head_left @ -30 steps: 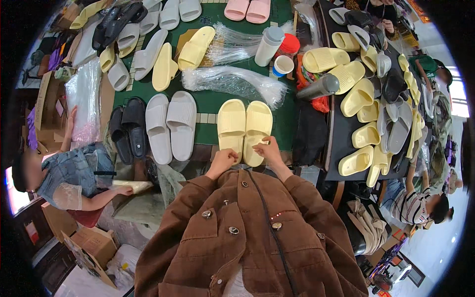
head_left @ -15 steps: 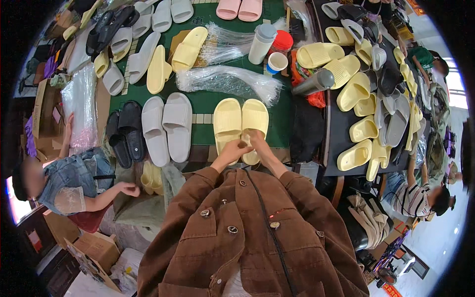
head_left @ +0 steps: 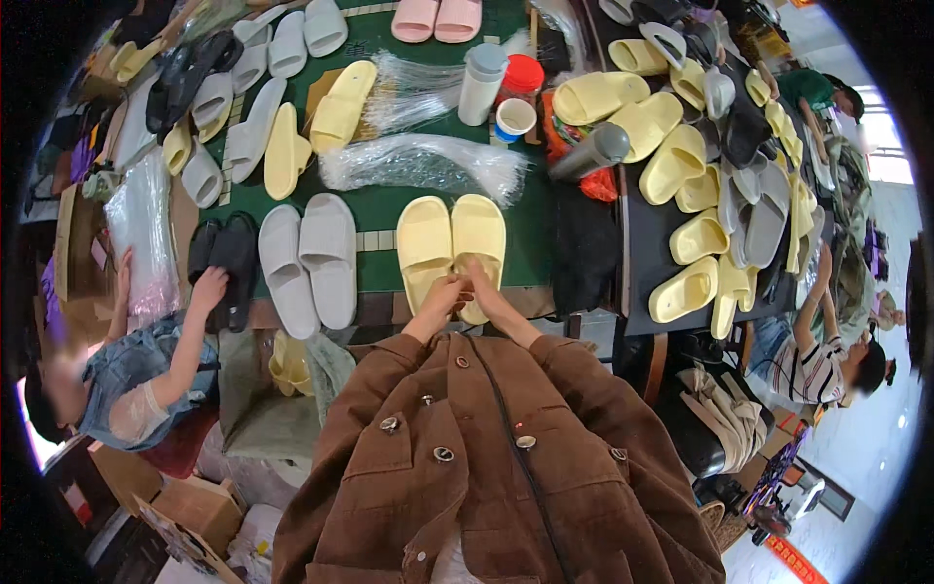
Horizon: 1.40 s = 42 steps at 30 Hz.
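Note:
Before me, a pair of yellow slide slippers (head_left: 425, 234) lies side by side at the table's near edge, toes pointing away. Over the heel ends of the pair, my left hand (head_left: 444, 295) and my right hand (head_left: 479, 284) meet with fingers pinched together. Whatever they pinch is too small or hidden to name. My right hand covers part of the right slipper's inner edge. To the left lies a pair of grey slide slippers (head_left: 328, 258). Behind the yellow pair is a bundle of thin clear plastic strands (head_left: 418, 165).
A co-worker's hand (head_left: 210, 288) touches black slippers (head_left: 233, 268) at left. A grey-lidded bottle (head_left: 481, 86), a red-lidded jar (head_left: 521, 76) and a paper cup (head_left: 514, 119) stand at the back. A tilted grey tumbler (head_left: 591, 151) and a slipper heap (head_left: 702, 195) are at right.
My fingertips have come closer together over the yellow slippers. The co-worker's hand on the left has moved up onto the black slippers. The whole view has shifted slightly.

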Available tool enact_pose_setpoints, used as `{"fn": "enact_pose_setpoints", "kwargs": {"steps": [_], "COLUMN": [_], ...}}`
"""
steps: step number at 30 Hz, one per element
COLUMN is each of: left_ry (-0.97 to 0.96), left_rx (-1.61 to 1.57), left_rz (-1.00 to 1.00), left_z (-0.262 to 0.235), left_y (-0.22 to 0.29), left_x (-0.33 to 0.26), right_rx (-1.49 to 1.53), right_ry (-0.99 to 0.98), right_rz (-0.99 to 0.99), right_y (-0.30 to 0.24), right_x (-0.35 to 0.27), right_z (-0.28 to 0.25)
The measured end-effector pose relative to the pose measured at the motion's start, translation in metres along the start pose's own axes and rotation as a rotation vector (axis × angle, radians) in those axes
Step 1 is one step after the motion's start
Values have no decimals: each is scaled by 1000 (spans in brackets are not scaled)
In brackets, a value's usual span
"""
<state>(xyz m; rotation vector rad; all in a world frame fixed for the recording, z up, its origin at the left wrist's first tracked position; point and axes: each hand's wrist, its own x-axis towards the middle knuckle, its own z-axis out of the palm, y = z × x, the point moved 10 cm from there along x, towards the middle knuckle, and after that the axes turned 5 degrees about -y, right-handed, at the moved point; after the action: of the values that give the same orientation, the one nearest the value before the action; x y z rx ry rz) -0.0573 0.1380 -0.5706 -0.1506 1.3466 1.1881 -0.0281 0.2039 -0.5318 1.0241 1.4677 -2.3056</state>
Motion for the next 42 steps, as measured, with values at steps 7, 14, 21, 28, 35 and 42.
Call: {"fn": "enact_pose_setpoints", "kwargs": {"steps": [7, 14, 21, 28, 35, 42], "left_ry": [-81, -105, 56, 383, 352, 184], "left_rx": [-172, 30, 187, 421, 279, 62], "left_rz": [-115, 104, 224, 297, 287, 288], "left_z": [8, 10, -9, -44, -29, -10], "left_y": [6, 17, 11, 19, 35, 28], "left_x": [-12, -7, 3, 13, 5, 13], "right_rx": [92, 51, 28, -195, -390, -551], "right_ry": [20, -4, 44, -167, -33, -45], "right_rz": [-169, -102, -34, -215, -183, -187], "right_y": [1, 7, 13, -23, -27, -8], "right_x": [6, 4, 8, -15, -34, -25], "right_z": [-22, -26, -39, -4, -14, -19]}}
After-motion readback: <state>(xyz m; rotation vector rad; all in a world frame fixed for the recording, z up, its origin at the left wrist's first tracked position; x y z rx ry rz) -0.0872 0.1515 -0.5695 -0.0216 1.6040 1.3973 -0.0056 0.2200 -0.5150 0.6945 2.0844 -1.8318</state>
